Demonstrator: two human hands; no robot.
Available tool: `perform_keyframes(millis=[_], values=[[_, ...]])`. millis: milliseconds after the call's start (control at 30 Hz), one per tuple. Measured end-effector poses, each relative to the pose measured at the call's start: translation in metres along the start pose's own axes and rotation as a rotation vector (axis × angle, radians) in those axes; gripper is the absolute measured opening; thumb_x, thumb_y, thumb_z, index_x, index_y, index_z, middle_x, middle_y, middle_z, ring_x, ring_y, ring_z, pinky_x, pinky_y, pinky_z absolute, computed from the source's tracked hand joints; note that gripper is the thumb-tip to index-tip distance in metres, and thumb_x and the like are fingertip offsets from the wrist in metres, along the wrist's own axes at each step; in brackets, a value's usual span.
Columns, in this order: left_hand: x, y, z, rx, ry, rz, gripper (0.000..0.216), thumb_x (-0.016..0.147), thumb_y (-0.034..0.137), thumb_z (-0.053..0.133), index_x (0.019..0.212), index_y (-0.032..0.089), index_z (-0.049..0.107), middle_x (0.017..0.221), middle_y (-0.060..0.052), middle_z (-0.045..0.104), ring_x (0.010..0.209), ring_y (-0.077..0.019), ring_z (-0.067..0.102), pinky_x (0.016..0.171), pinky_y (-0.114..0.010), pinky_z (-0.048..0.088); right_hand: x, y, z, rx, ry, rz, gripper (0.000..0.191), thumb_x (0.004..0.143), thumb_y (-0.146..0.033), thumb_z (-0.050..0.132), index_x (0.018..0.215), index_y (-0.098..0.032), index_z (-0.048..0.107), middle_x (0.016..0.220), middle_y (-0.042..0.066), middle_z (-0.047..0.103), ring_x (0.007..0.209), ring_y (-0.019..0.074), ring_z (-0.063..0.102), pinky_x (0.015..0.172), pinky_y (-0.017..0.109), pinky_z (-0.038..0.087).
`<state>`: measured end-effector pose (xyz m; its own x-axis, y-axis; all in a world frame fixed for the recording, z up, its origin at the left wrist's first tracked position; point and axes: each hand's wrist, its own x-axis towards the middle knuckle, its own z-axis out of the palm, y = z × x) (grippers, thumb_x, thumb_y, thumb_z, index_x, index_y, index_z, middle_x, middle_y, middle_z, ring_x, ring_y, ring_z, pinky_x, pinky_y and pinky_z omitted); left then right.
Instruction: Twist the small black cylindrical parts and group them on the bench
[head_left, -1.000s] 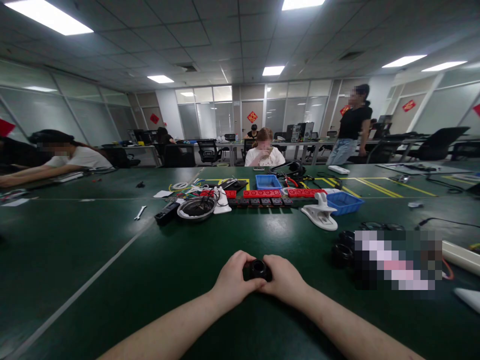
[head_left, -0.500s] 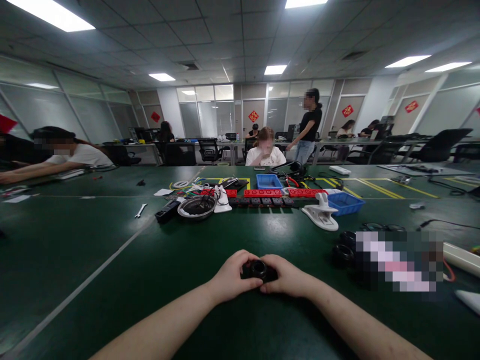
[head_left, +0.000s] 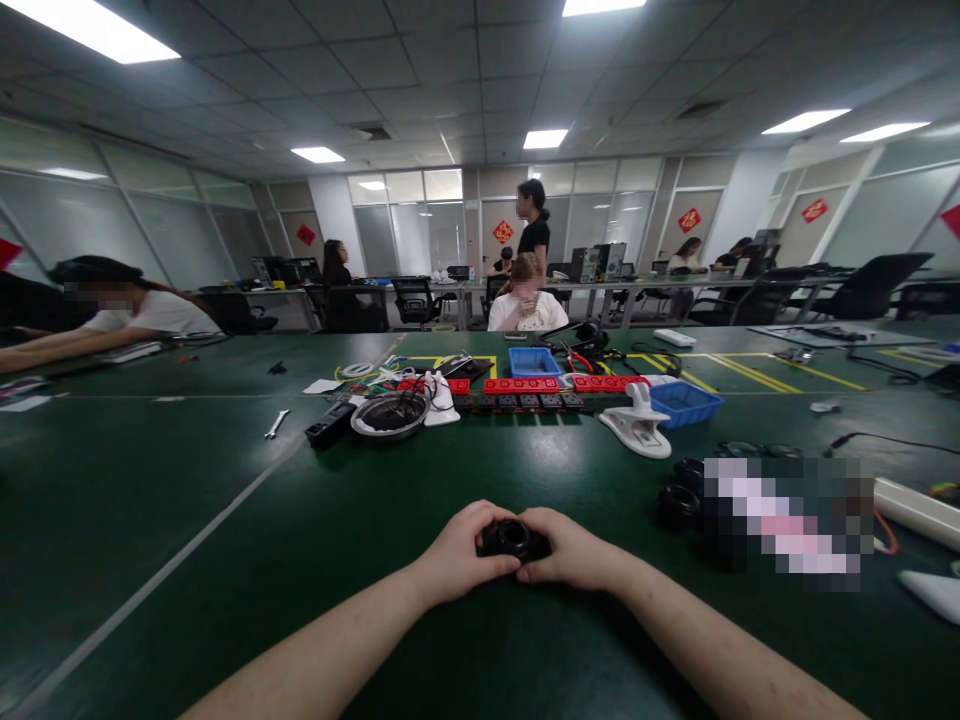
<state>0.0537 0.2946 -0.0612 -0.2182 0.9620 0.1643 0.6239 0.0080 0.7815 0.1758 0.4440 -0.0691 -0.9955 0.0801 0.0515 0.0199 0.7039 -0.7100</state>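
Observation:
Both hands hold one small black object with a round, lens-like ring (head_left: 514, 538) low over the green table; its exact kind does not show. My left hand (head_left: 466, 552) curls around its left side, fingers over the far edge and thumb along the near edge. From the other side my right hand (head_left: 566, 550) wraps it in the same way, and the two thumbs nearly meet in front. The ring faces up toward me between the hands. Most of the object's sides are covered by my fingers.
Beyond my hands lie red power strips (head_left: 521, 386), a metal bowl (head_left: 390, 414), a white clip base (head_left: 637, 425) and blue trays (head_left: 684, 402). A wrench (head_left: 277, 424) rests at left. Black round parts (head_left: 679, 505) and a blurred-out item stand at right. People sit across and at left.
My hands keep the same hold on the black object, which looks slightly tilted. The view has shifted a little. A standing person in the background has moved left.

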Motion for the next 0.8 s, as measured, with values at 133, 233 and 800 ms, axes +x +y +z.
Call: perform_keyframes(millis=[133, 233, 800], values=[[0.000, -0.001, 0.000, -0.006, 0.000, 0.001, 0.035, 0.067, 0.027, 0.065, 0.100, 0.021, 0.055, 0.094, -0.002, 0.050, 0.076, -0.0146, 0.047, 0.062, -0.023, 0.038, 0.000, -0.002, 0.000, 0.008, 0.003, 0.021, 0.038, 0.056, -0.025, 0.072, 0.091, -0.017, 0.060, 0.084, 0.001, 0.057, 0.077, 0.0174, 0.051, 0.067, 0.026, 0.038], [0.000, -0.001, 0.001, -0.006, 0.007, -0.009, 0.036, 0.066, 0.026, 0.067, 0.099, 0.020, 0.055, 0.093, -0.002, 0.050, 0.075, -0.0141, 0.047, 0.061, -0.022, 0.038, 0.000, -0.002, 0.000, 0.019, -0.006, 0.038, 0.038, 0.056, -0.025, 0.072, 0.090, -0.016, 0.060, 0.083, 0.001, 0.057, 0.075, 0.0170, 0.051, 0.065, 0.025, 0.038], [-0.002, 0.005, 0.014, 0.071, 0.204, -0.136, 0.033, 0.059, 0.024, 0.070, 0.087, 0.017, 0.054, 0.087, -0.001, 0.051, 0.077, -0.0162, 0.047, 0.066, -0.025, 0.038, 0.003, -0.011, 0.020, -0.345, 0.229, 0.158, 0.031, 0.057, -0.037, 0.067, 0.073, -0.016, 0.050, 0.072, 0.002, 0.054, 0.065, 0.0154, 0.048, 0.055, 0.024, 0.032]])
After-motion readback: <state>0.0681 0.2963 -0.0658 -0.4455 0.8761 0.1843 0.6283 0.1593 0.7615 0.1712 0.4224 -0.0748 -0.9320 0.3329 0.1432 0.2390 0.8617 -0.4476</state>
